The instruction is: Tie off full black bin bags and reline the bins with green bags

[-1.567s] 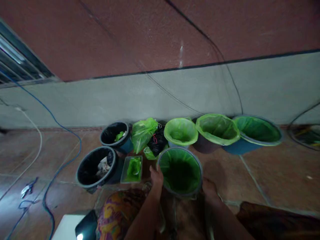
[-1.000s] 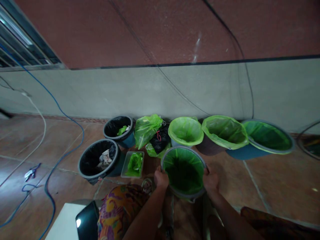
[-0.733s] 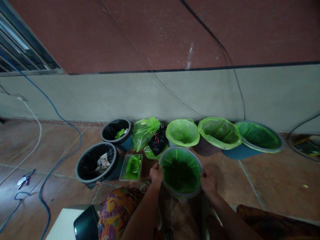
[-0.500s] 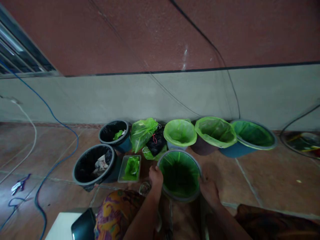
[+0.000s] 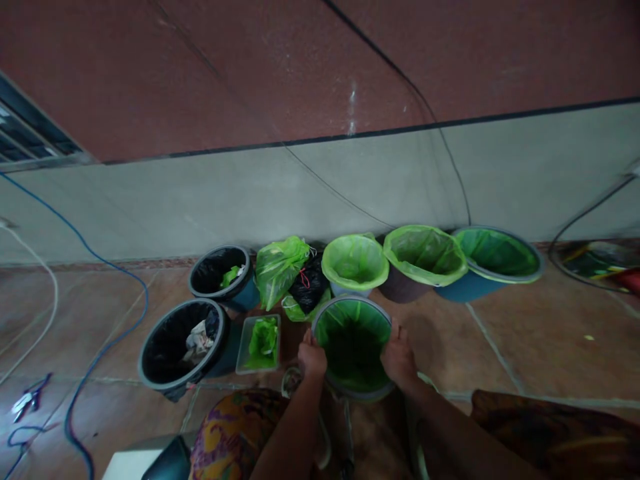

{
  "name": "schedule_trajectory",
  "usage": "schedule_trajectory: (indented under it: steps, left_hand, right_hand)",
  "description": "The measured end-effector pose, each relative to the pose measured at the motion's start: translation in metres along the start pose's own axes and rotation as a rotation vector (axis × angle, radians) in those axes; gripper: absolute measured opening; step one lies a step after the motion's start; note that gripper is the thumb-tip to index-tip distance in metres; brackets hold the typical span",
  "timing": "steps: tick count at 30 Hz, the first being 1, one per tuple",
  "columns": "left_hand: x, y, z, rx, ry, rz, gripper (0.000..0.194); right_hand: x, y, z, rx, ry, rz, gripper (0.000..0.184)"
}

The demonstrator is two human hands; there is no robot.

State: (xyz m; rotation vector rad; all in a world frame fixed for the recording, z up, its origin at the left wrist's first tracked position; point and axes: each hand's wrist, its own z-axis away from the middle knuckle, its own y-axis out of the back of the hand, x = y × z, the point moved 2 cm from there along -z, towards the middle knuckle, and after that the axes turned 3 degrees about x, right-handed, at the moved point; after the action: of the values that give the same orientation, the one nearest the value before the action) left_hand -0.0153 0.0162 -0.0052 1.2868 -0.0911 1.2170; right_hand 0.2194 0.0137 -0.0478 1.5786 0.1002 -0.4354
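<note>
Between my knees is a trash bin (image 5: 356, 347) lined with a green bag, its grey rim around the liner. My left hand (image 5: 313, 359) is closed on the rim's left side. On the opposite side my right hand (image 5: 399, 355) grips the rim too, fingers bent over it. Just behind this bin lie a knotted black bag (image 5: 309, 283) with a red tie and a full green bag (image 5: 281, 267). A clear plastic tub (image 5: 259, 343) holding green bags sits left of my left hand.
Along the wall stand a pale bin with a green liner (image 5: 355, 263), a brown bin (image 5: 400, 285) and a blue bin (image 5: 473, 291). Two black-lined bins (image 5: 183, 350) (image 5: 223, 273) are at left. A blue cable (image 5: 107, 343) and keys (image 5: 27, 400) lie on the floor.
My right hand has shifted up and inward along the rim, its fingers now over the edge. My left hand stays on the left side. The view has tilted slightly.
</note>
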Motion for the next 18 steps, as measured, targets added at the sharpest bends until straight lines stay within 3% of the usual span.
schedule_trajectory:
  steps: [3, 7, 9, 11, 14, 16, 18]
  left_hand:
    - [0.005, 0.004, -0.007, -0.007, -0.039, 0.019, 0.037]
    - [0.001, 0.0, 0.002, 0.065, 0.016, 0.023, 0.042]
    - [-0.003, -0.007, 0.011, 0.092, 0.01, -0.006, 0.047]
    - [-0.007, -0.014, 0.018, 0.08, 0.004, -0.04, 0.051]
    - [-0.012, -0.021, 0.022, 0.048, 0.036, -0.059, 0.053]
    - [-0.015, -0.024, 0.022, 0.068, 0.056, -0.065, 0.051]
    - [-0.016, -0.026, 0.021, 0.108, 0.055, -0.064, 0.048]
  right_hand:
    - [-0.009, 0.005, 0.006, -0.033, -0.08, -0.037, 0.083]
    - [-0.014, 0.024, 0.019, -0.082, -0.215, 0.006, 0.074]
    - [-0.02, 0.034, 0.026, -0.044, -0.161, 0.066, 0.071]
    - [-0.032, 0.04, 0.028, -0.016, -0.009, 0.072, 0.066]
    - [-0.055, 0.034, 0.019, -0.155, 0.194, -0.039, 0.06]
    - [-0.065, 0.024, 0.003, -0.281, 0.204, -0.085, 0.058]
    - [-0.065, 0.013, -0.018, -0.343, 0.121, -0.059, 0.059]
